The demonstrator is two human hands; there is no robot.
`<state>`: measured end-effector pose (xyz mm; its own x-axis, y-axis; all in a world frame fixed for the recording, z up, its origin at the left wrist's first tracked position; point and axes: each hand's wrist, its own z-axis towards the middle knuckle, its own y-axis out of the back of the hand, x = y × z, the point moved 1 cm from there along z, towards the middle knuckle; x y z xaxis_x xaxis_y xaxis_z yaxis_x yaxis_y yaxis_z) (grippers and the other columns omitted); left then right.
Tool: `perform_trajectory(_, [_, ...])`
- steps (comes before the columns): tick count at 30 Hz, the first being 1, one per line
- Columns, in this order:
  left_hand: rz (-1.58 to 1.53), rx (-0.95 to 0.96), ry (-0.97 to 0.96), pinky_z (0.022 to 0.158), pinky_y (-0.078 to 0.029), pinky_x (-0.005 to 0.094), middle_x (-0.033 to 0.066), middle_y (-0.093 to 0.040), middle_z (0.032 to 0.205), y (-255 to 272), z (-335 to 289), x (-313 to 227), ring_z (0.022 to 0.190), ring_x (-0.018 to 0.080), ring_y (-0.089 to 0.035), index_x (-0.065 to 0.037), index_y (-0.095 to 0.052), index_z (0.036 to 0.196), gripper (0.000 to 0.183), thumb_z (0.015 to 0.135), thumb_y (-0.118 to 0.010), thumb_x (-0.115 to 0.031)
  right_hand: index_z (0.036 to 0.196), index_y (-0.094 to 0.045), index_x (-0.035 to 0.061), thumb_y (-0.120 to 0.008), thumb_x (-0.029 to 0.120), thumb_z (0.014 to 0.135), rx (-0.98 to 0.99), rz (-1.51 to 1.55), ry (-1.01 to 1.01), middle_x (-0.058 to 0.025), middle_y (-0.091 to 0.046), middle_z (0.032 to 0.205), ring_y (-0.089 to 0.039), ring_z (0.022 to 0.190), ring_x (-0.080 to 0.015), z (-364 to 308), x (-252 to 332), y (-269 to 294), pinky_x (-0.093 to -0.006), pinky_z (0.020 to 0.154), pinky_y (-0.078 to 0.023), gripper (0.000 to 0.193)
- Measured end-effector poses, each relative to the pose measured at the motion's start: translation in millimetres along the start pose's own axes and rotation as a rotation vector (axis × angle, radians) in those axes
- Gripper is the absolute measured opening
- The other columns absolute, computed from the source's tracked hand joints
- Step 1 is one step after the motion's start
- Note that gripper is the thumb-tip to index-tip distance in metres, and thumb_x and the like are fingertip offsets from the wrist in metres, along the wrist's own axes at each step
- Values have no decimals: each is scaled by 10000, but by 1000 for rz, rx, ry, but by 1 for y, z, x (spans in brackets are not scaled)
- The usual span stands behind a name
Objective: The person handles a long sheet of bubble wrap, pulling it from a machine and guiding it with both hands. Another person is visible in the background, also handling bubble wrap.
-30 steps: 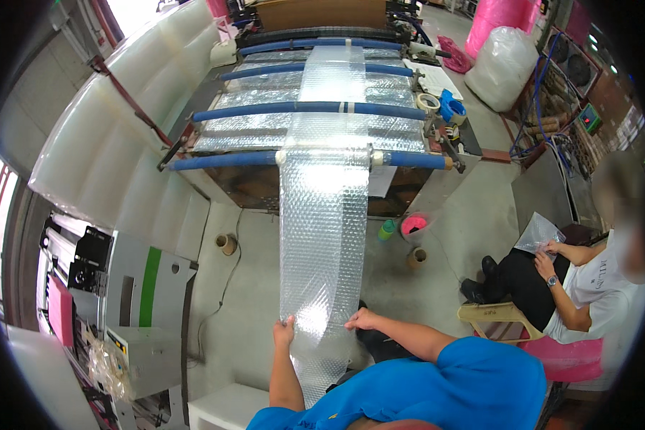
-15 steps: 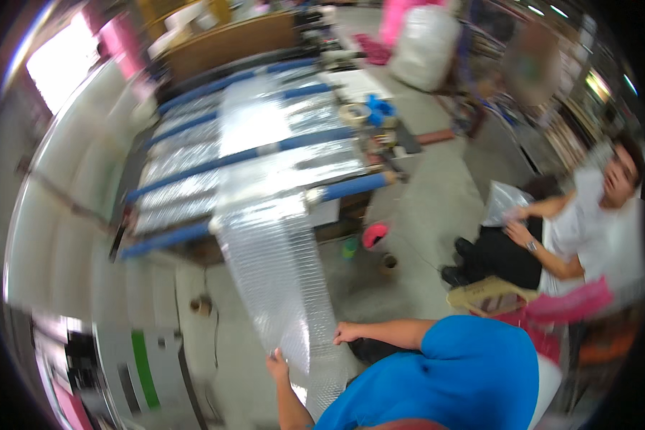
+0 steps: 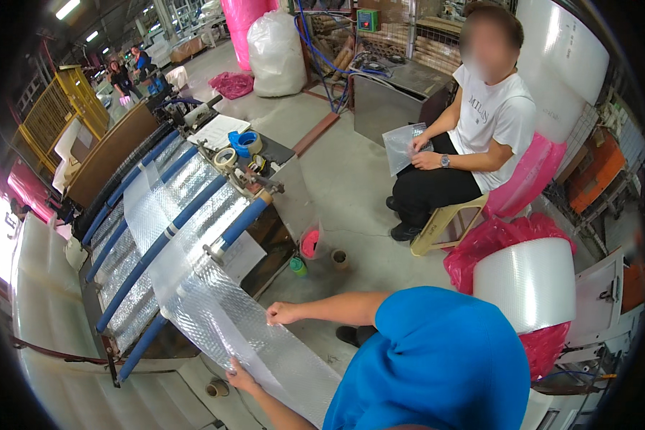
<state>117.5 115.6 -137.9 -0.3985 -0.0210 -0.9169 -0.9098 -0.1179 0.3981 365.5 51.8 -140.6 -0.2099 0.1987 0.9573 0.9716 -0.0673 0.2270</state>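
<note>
A clear strip of bubble wrap runs down from the blue rollers of a machine toward my body. My left hand is closed on the strip's left edge, the thumb lying on top. On the opposite edge, a little farther off, my right hand pinches the wrap with its fingers curled. Between my hands the strip is stretched out and glossy, with a smoother band along its middle. Its near end is hidden behind my blue shirt.
A seated co-worker on a beige stool holds a clear bubble-wrap piece. Tape rolls lie on the machine's side. A green bottle, pink container and cardboard tubes stand on the floor. A large bubble-wrap roll is at right.
My view has turned to the right, so the machine and the co-worker appear farther left. Both hands keep hold of the strip's edges. The co-worker's head has come fully into view.
</note>
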Motion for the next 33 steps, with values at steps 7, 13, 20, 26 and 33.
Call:
perform_trajectory(7, [226,348,303,620,-437,306,169,-530,878,37,-50,49,735,215,-527,84,-469,950,566,607,-695,-305,939,-409,56,-477,249,791,-101,626,-284,-61,-535,866,-530,703,-158,-66,37,-49,-294,581,-453,252])
perform_trajectory(13, [69,357,544,742,-410,334,178,-504,995,76,-144,90,858,253,-513,88,-416,1055,718,559,-718,-334,990,-441,53,-488,266,792,29,435,-404,-64,-542,905,-528,760,-149,-147,5,-86,-296,604,-454,294])
perform_trajectory(20, [148,89,183,721,-413,333,189,-542,901,130,-171,31,812,252,-528,67,-465,966,638,521,-737,-300,831,-565,17,-506,256,787,152,225,-159,-40,-574,696,-522,642,-85,-192,-4,-93,-230,585,-420,250])
perform_trajectory(26, [262,-23,60,641,-424,290,135,-578,762,166,-185,-37,692,203,-550,27,-528,870,407,594,-690,-225,865,-527,16,-496,258,796,194,363,-256,-58,-575,705,-523,578,-103,-212,43,-87,-221,497,-429,253])
perform_trajectory(33, [1,8,97,625,-428,298,112,-587,766,182,-188,-49,687,182,-557,-3,-539,846,376,595,-690,-239,835,-527,36,-489,317,794,171,404,-222,-63,-586,746,-502,577,-93,-225,59,-78,-222,512,-409,286])
